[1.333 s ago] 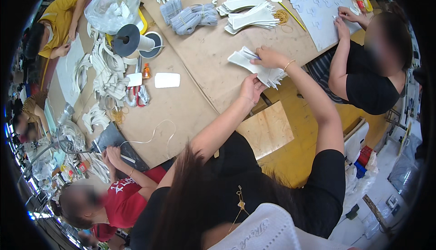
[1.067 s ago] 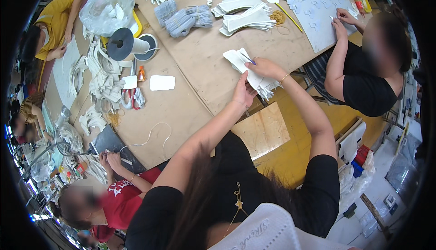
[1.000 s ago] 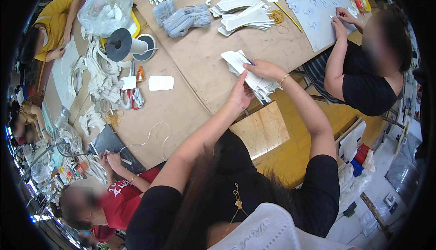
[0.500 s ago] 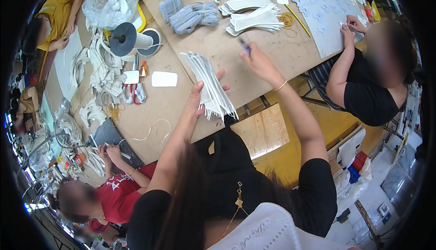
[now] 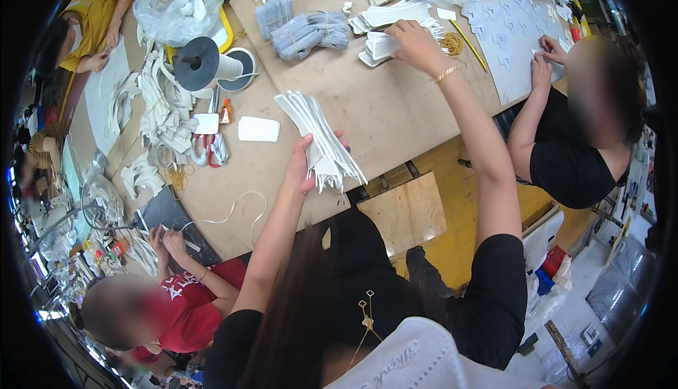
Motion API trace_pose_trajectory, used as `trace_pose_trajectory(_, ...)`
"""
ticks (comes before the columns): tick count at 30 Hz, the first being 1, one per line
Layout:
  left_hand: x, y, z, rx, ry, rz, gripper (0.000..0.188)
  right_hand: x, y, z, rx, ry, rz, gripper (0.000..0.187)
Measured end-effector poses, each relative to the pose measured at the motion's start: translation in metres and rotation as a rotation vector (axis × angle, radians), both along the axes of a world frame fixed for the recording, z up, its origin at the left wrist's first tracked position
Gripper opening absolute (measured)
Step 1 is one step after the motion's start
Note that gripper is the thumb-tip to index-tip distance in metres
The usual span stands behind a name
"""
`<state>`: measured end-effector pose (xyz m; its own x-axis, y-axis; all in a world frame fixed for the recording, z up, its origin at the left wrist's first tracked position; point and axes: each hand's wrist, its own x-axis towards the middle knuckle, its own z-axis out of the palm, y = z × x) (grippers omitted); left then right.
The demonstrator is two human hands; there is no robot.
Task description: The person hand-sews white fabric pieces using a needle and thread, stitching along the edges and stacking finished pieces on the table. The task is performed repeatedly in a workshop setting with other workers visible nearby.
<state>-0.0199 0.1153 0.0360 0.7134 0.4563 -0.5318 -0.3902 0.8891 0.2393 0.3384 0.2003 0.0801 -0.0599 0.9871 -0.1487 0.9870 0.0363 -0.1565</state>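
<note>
My left hand [image 5: 302, 166] is closed around a fanned stack of white curved strips [image 5: 314, 131], holding it tilted above the front edge of the table. Its fingertips show on the stack's right side. My right hand [image 5: 418, 44] reaches far forward over another pile of white strips [image 5: 378, 49]. The fingers there are bent and parted, and the thumb side touches or hovers just over the pile; which of these, I cannot tell. Tan rubber bands [image 5: 452, 44] lie beside that hand. No pen shows in it.
Tied grey bundles [image 5: 304, 34], a thread spool [image 5: 229, 68], scissors [image 5: 210, 150] and a white card [image 5: 258, 129] lie on the brown table [image 5: 339, 82]. A yellow pencil [image 5: 467, 44] lies at the right. Co-workers sit at the left and right sides, their hands on pieces.
My right hand has moved forward and slightly right, from beside the held stack to the far pile. The purple pen-like thing it held is no longer visible. My left hand keeps its stack.
</note>
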Motion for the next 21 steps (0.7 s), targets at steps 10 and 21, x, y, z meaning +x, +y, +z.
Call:
trace_pose_trajectory(10, -0.001, 0.011, 0.013, 0.188, 0.204, -0.026, 0.063, 0.006, 0.034, -0.011, -0.374, -0.237, 0.097, 0.079)
trace_pose_trajectory(21, 0.016, 0.022, 0.009, 0.245, 0.312, 0.068, 0.062, -0.032, -0.024, 0.071, -0.305, 0.188, -0.194, 0.07)
